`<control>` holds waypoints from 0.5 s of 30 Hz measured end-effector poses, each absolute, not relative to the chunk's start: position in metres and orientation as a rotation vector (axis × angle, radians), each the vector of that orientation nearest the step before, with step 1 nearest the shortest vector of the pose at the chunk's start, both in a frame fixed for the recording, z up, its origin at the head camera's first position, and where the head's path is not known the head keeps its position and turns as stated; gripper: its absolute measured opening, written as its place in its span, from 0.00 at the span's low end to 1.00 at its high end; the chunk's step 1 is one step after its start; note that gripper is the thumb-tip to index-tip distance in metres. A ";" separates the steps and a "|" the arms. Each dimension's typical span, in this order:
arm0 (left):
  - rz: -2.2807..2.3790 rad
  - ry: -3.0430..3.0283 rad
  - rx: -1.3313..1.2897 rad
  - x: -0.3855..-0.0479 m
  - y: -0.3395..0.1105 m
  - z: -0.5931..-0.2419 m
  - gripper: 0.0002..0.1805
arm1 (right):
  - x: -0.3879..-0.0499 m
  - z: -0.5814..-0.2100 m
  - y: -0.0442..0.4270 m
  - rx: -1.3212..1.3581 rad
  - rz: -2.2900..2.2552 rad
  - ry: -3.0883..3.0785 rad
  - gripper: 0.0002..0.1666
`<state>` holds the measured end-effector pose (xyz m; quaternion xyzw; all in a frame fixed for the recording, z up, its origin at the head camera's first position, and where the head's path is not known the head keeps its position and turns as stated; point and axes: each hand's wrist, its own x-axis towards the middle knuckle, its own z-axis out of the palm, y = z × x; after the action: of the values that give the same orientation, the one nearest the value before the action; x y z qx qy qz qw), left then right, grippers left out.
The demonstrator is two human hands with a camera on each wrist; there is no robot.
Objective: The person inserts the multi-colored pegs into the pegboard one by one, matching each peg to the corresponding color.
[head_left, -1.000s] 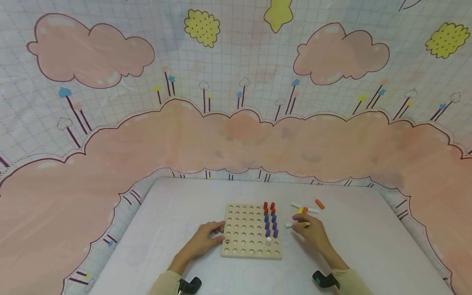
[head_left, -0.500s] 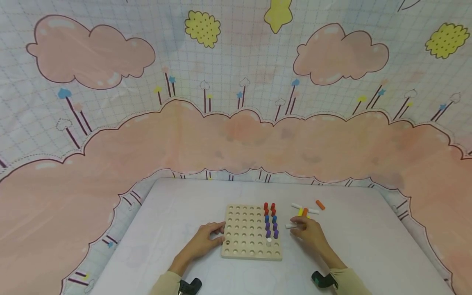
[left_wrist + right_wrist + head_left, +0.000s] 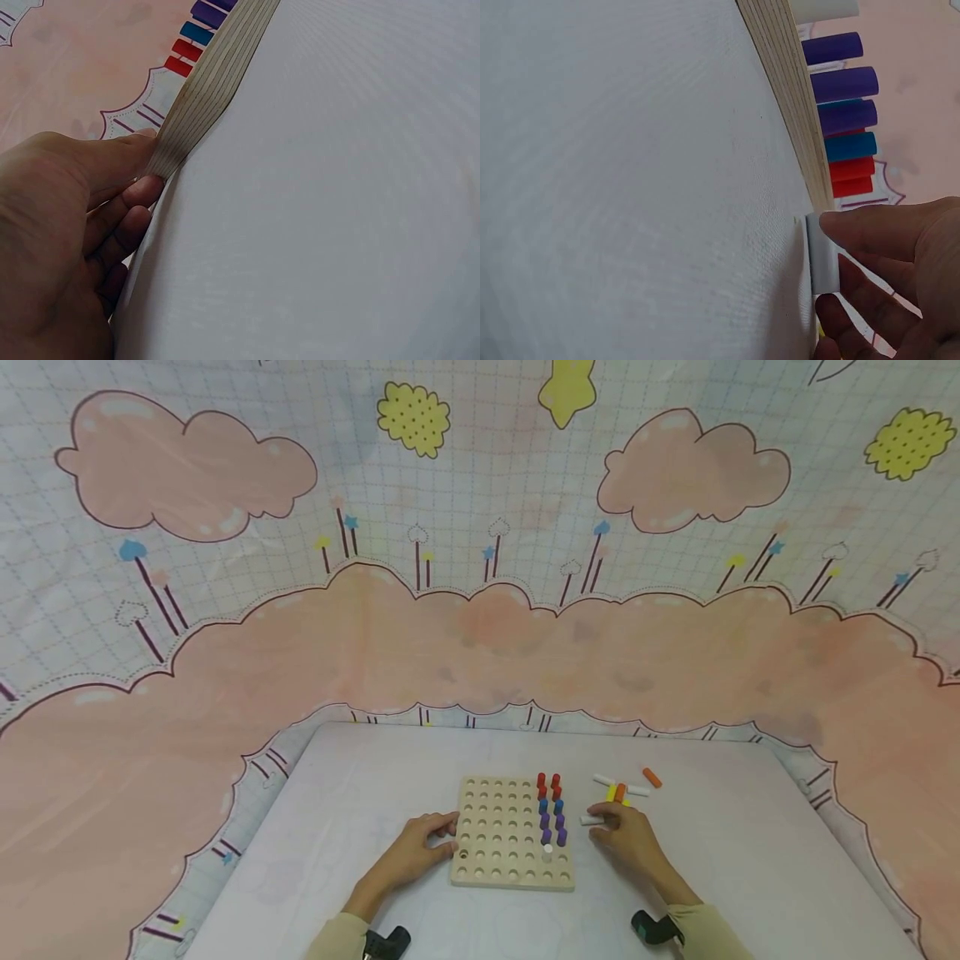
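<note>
A wooden pegboard (image 3: 498, 887) lies flat on the table, with rows of round holes. Red pegs (image 3: 556, 780), blue pegs (image 3: 558, 807) and purple pegs (image 3: 562, 837) stand in two columns on its right side; one white peg (image 3: 547, 852) stands below them. My left hand (image 3: 416, 847) holds the board's left edge with thumb and fingertips. To the right of the board, my right hand (image 3: 628, 837) has its thumb and fingers spread about a loose white peg (image 3: 824, 259) lying on the table. The thumb overlaps that peg in the right wrist view; fingers are partly behind it.
Beyond the right hand lie more loose pegs: a yellow peg (image 3: 611, 794), an orange peg (image 3: 620, 792), white pegs (image 3: 637, 791) and another orange peg (image 3: 652, 777) farther off. A patterned cloth (image 3: 480, 652) rises behind the white table (image 3: 375, 760).
My right hand has drawn slightly back and to the left, settling around the white peg. A yellow peg near its fingertips is now mostly covered. The left hand and pegboard stay put.
</note>
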<state>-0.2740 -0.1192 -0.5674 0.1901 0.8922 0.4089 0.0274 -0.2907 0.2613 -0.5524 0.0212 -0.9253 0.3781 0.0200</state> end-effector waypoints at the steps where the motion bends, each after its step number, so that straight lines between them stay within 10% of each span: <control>1: 1.262 2.756 0.597 -0.274 -0.119 -0.567 0.29 | -0.291 -0.553 0.261 0.062 1.178 -2.872 0.17; 15: 1.261 2.751 0.577 -0.273 -0.119 -0.564 0.28 | -0.291 -0.549 0.259 0.064 1.155 -2.915 0.14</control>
<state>-0.2732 -0.1190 -0.5640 0.1871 0.8926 0.4090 0.0304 -0.2915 0.2590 -0.5493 0.0203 -0.9295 0.3682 0.0027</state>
